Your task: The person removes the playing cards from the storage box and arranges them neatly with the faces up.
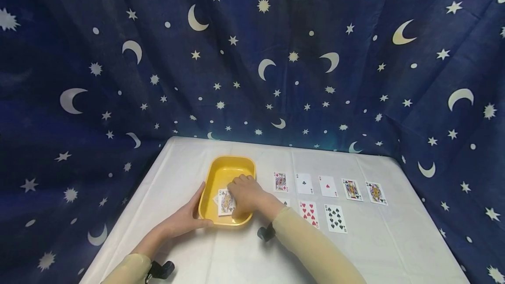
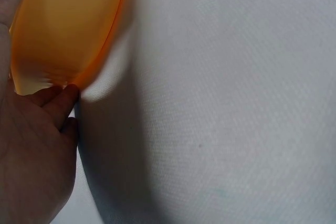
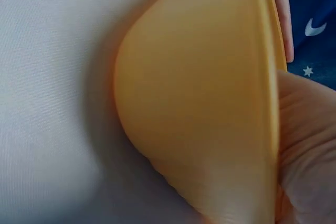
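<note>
A yellow tray (image 1: pixel 227 160) with rounded corners stands on the white table. My left hand (image 1: pixel 185 217) grips the tray's left side, its thumb at the near corner and its fingers along the outer wall. In the left wrist view its fingertips (image 2: pixel 63 100) touch the tray wall (image 2: pixel 68 30). Inside the tray, my right hand (image 1: pixel 246 194) holds playing cards (image 1: pixel 225 202) by their right side; a face card is on top, with another card's corner showing under it. In the right wrist view the tray wall (image 3: pixel 194 87) hides the right fingertips.
Right of the tray lie two rows of face-up playing cards. The far row includes a red ace (image 1: pixel 328 186) and a king (image 1: pixel 352 189); the near row includes a hearts card (image 1: pixel 309 214) and a spades card (image 1: pixel 336 218). A dark blue curtain (image 1: pixel 236 69) hangs behind the table.
</note>
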Motion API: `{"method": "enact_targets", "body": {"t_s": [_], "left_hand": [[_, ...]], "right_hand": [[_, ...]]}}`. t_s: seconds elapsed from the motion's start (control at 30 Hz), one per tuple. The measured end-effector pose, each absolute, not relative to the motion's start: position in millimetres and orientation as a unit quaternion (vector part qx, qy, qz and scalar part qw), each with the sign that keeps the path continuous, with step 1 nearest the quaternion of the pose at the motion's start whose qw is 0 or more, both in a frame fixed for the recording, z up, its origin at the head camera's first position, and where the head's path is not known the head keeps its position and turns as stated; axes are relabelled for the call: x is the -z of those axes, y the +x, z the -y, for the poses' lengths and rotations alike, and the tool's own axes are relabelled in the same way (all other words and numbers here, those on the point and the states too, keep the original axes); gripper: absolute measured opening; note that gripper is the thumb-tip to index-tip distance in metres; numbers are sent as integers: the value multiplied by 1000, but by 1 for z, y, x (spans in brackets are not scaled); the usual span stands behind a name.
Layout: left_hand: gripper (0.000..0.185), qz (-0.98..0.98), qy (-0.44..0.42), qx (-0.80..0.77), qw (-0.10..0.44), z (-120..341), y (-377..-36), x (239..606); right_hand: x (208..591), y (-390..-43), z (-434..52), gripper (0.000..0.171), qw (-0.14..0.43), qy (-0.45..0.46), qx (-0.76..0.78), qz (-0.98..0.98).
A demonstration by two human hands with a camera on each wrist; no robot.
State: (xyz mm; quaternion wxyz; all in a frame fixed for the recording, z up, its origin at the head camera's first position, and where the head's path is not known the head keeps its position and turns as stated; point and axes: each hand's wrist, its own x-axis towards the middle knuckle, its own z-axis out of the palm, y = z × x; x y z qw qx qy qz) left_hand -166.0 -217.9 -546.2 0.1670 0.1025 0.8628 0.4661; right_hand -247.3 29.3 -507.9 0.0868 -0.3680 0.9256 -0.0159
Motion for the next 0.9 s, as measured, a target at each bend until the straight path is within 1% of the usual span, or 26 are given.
{"method": "enact_targets", "body": {"t_s": [0.13, 0.33, 0.47, 0.67, 0.77, 0.9], "left_hand": [[124, -860, 97, -471, 173, 217, -165, 545], [125, -859, 92, -473, 173, 216, -166, 544], [126, -863, 90, -467, 170, 215, -167, 544], [127, -859, 96, -475, 167, 215, -166, 544], [126, -856, 100, -480, 164, 215, -165, 545], [126, -853, 104, -484, 163, 217, -166, 546]], "right_hand": [[506, -250, -36, 82, 77, -372, 40, -924], [484, -252, -64, 92, 60, -357, 93, -927], [468, -250, -96, 92, 56, -327, 127, -935], [448, -242, -149, 90, 40, -281, 134, -949], [446, -237, -177, 91, 35, -270, 131, -953], [453, -231, -218, 91, 31, -251, 137, -958]]}}
